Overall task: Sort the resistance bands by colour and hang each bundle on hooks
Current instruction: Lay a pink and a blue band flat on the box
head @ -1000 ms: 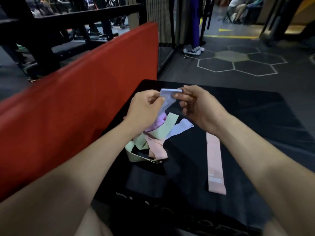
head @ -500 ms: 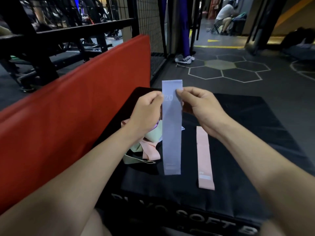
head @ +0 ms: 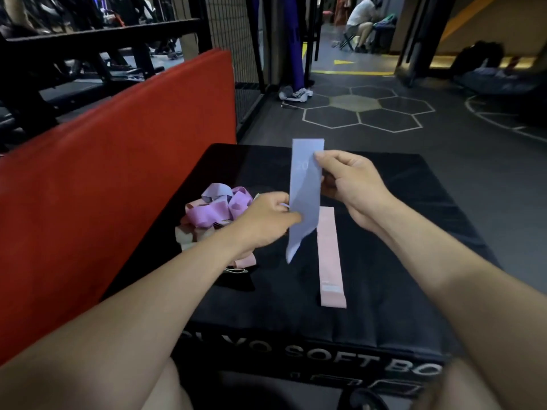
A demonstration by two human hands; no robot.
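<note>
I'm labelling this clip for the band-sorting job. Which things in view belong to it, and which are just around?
Part of the job:
blue band, held by left hand and right hand
pink band, flat on the black soft box
tangled pile of bands

Just around:
red mat
shoes

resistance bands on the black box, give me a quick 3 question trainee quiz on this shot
1. True or false: the pink band lies flat on the black box.
2. Which hand pinches the top of the blue band? A left hand B right hand
3. What number is printed on the blue band?

Key: 1 true; 2 B; 3 20
</note>
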